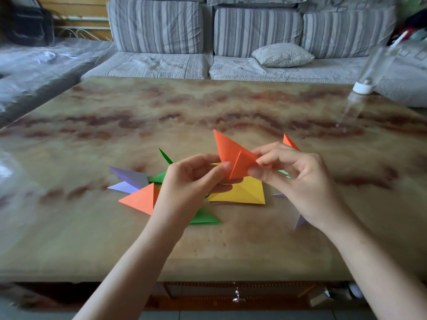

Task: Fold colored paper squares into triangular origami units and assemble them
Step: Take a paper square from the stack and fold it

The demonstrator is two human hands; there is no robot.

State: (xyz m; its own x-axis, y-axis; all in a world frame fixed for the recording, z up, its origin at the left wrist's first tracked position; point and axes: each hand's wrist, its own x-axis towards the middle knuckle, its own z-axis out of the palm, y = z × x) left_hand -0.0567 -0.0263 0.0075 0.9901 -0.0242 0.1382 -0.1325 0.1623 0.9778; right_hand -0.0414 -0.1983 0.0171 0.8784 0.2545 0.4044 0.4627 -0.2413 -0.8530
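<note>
step: my guess is that I'm setting the small front flap on the orange unit (233, 155) before it joins the pile.
left hand (196, 181): thumb and forefinger pinch the unit's lower left edge, other fingers curled underneath.
right hand (298, 179): thumb and forefinger pinch the unit's right corner, remaining fingers loosely curled behind.
how to: use the left as a fixed clamp close to the crease and let the right do the moving. Line the flap edge up on the centre line first, then press along the fold. The paper is thin, so go light. A hard pull would likely skew the tip.
unit look: matte orange, with one long sharp tip pointing up and away. A smaller triangular flap lies over the front, with a clear crease between them.
unit position: in the air between both hands, above the yellow stack (240, 191), not touching the table (208, 107).
pile: orange triangle (142, 198), purple pieces (131, 179) and green pieces (205, 218) lie on the table around my left wrist. Another orange tip (290, 142) shows behind my right hand.
progress: I judge this is the folding phase. I can't tell if anything in the pile is interlocked.
</note>
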